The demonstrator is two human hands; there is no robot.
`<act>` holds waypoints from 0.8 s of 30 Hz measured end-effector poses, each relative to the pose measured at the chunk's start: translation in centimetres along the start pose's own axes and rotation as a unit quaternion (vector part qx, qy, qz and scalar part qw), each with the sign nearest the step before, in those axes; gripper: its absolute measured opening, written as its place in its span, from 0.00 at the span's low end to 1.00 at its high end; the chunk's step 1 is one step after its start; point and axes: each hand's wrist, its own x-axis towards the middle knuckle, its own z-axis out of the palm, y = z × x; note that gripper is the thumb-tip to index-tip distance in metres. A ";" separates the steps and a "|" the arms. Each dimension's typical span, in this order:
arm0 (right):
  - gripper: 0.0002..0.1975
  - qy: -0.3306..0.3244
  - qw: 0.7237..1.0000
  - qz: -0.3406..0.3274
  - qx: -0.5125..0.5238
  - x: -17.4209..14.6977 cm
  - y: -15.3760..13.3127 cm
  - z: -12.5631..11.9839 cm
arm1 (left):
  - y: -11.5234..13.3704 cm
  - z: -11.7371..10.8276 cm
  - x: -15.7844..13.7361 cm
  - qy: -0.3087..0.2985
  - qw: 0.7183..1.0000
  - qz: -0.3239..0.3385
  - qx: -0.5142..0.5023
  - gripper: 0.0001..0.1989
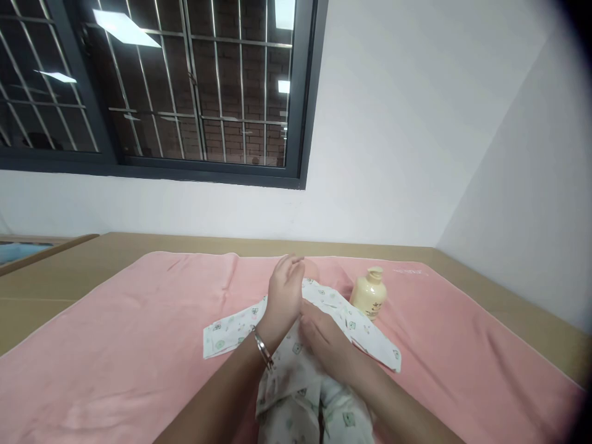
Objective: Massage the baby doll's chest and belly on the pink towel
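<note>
Two hands noted | my left hand (284, 293) spread flat, steadying garment (305, 345) | my right hand (326, 342) pressed on cloth, smoothing | bottle (369, 293) beside, on pink towel (115, 345).

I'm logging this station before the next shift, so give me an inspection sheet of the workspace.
Surface: pink towel spread over a tan tabletop.
Job's things: printed white baby garment on what looks like a doll, sleeves spread out.
Clutter: cream lotion bottle upright beside the garment.
Hands: left hand, bracelet at the wrist, raised over the collar; right hand flat on the garment's chest.
Cables: nothing seen.
Surroundings: barred dark window, white walls.
</note>
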 end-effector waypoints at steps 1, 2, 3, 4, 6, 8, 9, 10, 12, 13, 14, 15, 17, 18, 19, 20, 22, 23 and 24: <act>0.24 -0.003 1.000 -0.002 0.004 0.2 0.8 0.2 | -1.2 0.2 0.5 -0.006 0.999 0.007 0.038 0.09; 0.24 -0.011 1.000 -0.003 -0.002 0.4 1.7 0.3 | -2.5 0.4 0.9 -0.010 0.997 0.008 0.077 0.09; 0.23 -0.019 1.000 -0.003 -0.017 0.5 2.6 0.4 | -3.8 0.6 1.3 -0.009 0.993 0.006 0.114 0.10; 0.22 -0.028 0.999 0.003 -0.037 0.6 3.4 0.4 | -5.1 0.6 1.6 -0.010 0.989 0.002 0.148 0.10; 0.22 -0.038 0.995 0.041 -0.079 0.6 5.0 0.4 | -7.2 0.7 1.9 -0.012 0.977 -0.015 0.211 0.11; 0.25 -0.027 0.986 0.113 -0.120 0.6 6.1 0.4 | -8.6 0.8 2.0 -0.017 0.965 -0.018 0.261 0.10; 0.26 -0.017 0.978 0.150 -0.146 0.5 6.3 0.5 | -9.1 0.8 2.0 -0.018 0.961 -0.015 0.277 0.09; 0.27 -0.009 0.967 0.184 -0.176 0.4 6.3 0.7 | -9.4 0.8 1.9 -0.016 0.958 -0.011 0.285 0.08; 0.30 -0.002 0.942 0.230 -0.245 0.2 5.7 1.4 | -9.6 0.9 1.7 0.000 0.958 -0.009 0.285 0.07; 0.30 -0.004 0.930 0.241 -0.277 0.1 5.1 1.8 | -9.6 1.0 1.6 0.011 0.959 -0.015 0.283 0.07; 0.29 -0.010 0.922 0.242 -0.302 0.1 4.6 2.2 | -9.6 1.0 1.4 0.022 0.958 -0.021 0.286 0.07; 0.29 -0.020 0.920 0.231 -0.316 0.1 4.1 2.5 | -9.5 1.0 1.3 0.032 0.955 -0.027 0.293 0.07; 0.28 -0.038 0.936 0.172 -0.306 0.3 3.9 2.9 | -9.4 1.0 1.1 0.039 0.949 -0.030 0.310 0.06; 0.28 -0.042 0.948 0.134 -0.284 0.4 4.1 2.9 | -9.3 0.9 1.0 0.038 0.947 -0.028 0.316 0.05; 0.27 -0.042 0.961 0.097 -0.254 0.6 4.6 2.6 | -9.4 0.7 0.9 0.034 0.947 -0.023 0.320 0.05; 0.27 -0.039 0.973 0.064 -0.219 0.8 5.3 2.3 | -9.5 0.6 0.8 0.027 0.947 -0.014 0.321 0.05; 0.25 -0.028 0.988 0.017 -0.149 1.0 7.1 1.5 | -9.7 0.2 0.6 0.013 0.946 0.013 0.323 0.07; 0.23 -0.023 0.993 -0.002 -0.118 1.0 8.0 1.1 | -10.0 0.0 0.4 0.007 0.944 0.032 0.327 0.07; 0.21 -0.012 0.996 -0.014 -0.092 0.9 8.9 0.9 | -10.2 -0.1 0.2 0.003 0.942 0.052 0.331 0.08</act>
